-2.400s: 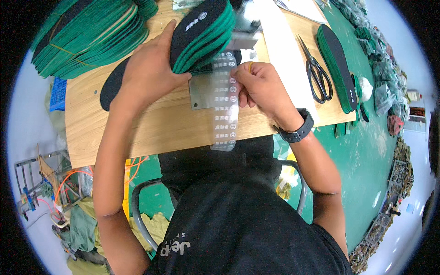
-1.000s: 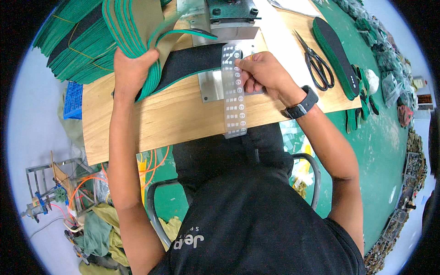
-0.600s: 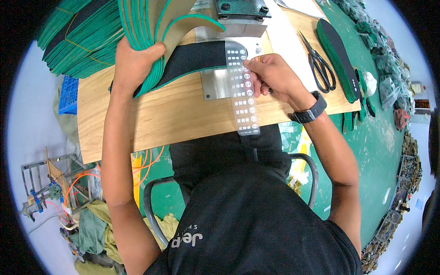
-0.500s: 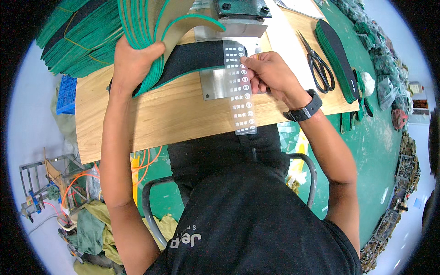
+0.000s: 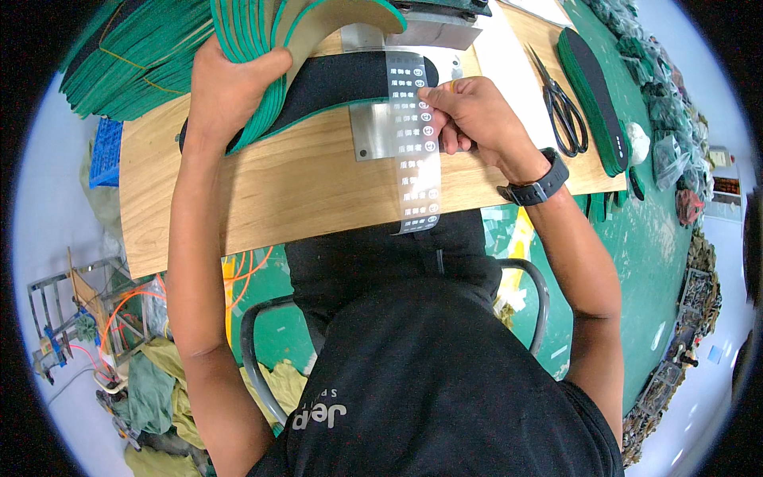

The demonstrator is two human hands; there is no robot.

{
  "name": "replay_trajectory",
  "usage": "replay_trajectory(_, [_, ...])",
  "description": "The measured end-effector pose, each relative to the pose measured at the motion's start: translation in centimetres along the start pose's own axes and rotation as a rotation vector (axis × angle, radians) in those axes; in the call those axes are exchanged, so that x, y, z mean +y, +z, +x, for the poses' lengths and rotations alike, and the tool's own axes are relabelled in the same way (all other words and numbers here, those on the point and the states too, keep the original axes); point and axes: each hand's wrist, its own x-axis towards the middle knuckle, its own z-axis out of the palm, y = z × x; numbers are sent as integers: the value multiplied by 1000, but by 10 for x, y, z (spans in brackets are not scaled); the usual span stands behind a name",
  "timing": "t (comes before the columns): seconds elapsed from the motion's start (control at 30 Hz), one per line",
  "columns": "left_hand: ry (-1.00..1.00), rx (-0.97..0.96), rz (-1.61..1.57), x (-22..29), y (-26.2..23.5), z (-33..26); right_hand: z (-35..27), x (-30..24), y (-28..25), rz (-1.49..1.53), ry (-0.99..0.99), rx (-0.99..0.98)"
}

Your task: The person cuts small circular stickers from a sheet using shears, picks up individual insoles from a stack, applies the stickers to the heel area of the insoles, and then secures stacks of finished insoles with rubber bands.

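Observation:
My left hand (image 5: 230, 91) is closed around a fanned stack of green-edged insoles (image 5: 270, 28), their beige undersides turned toward the right. Beneath them a black insole (image 5: 330, 83) lies across a flat metal plate (image 5: 369, 135). Between thumb and fingers my right hand (image 5: 473, 115) pinches the edge of a clear strip of white printed labels (image 5: 415, 163). The strip's upper end lies over the right end of the black insole, and its lower end hangs past the table's front edge.
A metal machine head (image 5: 437, 24) stands just behind the plate. Black scissors (image 5: 563, 107) and a small pile of insoles (image 5: 592, 99) lie at the right of the wooden table (image 5: 294, 203). A large bundle of insoles (image 5: 131, 63) fills the far left, near a blue crate (image 5: 106, 155).
The view has shifted slightly. Both hands keep their grips, and the label strip's lower end has swung a little to the left and curled.

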Motion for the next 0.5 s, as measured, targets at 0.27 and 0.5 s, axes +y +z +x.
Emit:
replay_trajectory(0.27, [-36,32,40,3,1,-1,1,-1,0,18,0,11])
replay_trajectory(0.5, [-26,47,59,8,7,-3,1,-4,-1,13,63,-2])
